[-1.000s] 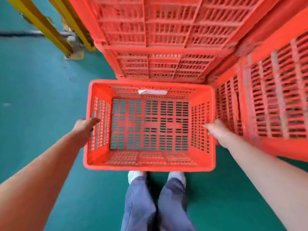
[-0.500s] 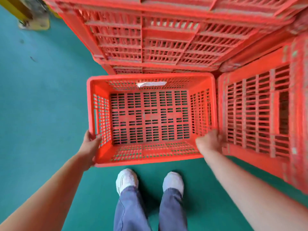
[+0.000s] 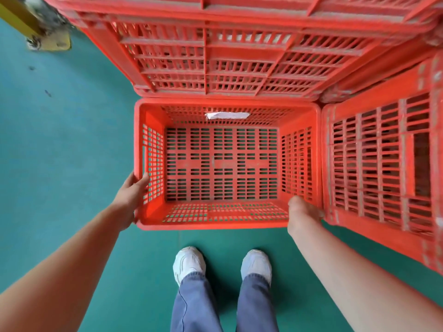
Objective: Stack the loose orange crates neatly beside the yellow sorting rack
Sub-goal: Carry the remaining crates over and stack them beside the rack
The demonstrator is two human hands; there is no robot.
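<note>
Looking down from my head camera, I see two white sneakers (image 3: 189, 262) and blue trouser legs (image 3: 196, 305) planted on a green floor (image 3: 60, 140), nearest to me at the bottom of the frame. Just beyond the toes, an open orange crate (image 3: 223, 168) sits upright, its slatted bottom showing the green through the holes and its near wall facing the feet.

My left hand (image 3: 130, 200) is wrapped over the crate's left rim near the near-left corner, thumb inside against the perforated wall and fingers outside, gripping the crate. My right hand (image 3: 303, 212) is at the near-right corner, squeezed into the narrow gap between this crate and the one beside it; its fingers are hidden behind the rim, so I cannot tell whether it is clamped on the crate or merely resting against it.

A white paper label (image 3: 226, 115) hangs on the inside of the crate's far wall. To the right, touching or very nearly touching the held crate, stands a taller stack of orange crates (image 3: 381, 164) with dusty slatted sides. On the far side, a second stack of orange crates (image 3: 239, 51) rises directly behind, its side wall filling the top of the frame. At far left, the foot of the yellow sorting rack (image 3: 51, 43) is bolted to the floor, well apart from the held crate.
</note>
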